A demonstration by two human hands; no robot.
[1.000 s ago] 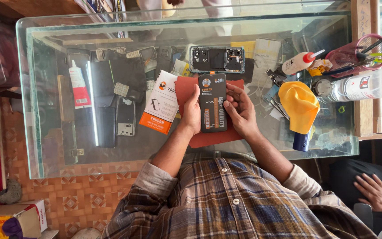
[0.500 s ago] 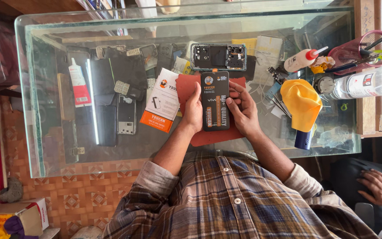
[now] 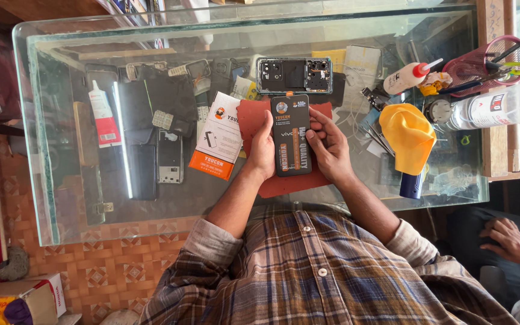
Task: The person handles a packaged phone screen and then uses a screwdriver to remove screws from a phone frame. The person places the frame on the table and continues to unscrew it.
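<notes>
- The left hand [image 3: 262, 150] and right hand [image 3: 330, 147] grip a dark phone battery [image 3: 291, 135] between them, fingers closed on its long edges.
- The battery is held just above a red mat [image 3: 254, 117] on the glass table [image 3: 67, 204].
- An opened phone [image 3: 294, 74] lies just beyond it.

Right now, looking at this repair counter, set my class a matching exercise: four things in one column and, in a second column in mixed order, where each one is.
Things:
1. black phone battery
2. opened phone
3. yellow cloth
4. glue tube

Places:
A. draped over a dark blue bottle, right of the hands
B. inside the glass case, far left
C. held between the left hand and right hand, over the red mat
D. flat on the glass, just beyond the mat

Pairs: 1-C, 2-D, 3-A, 4-B
</notes>
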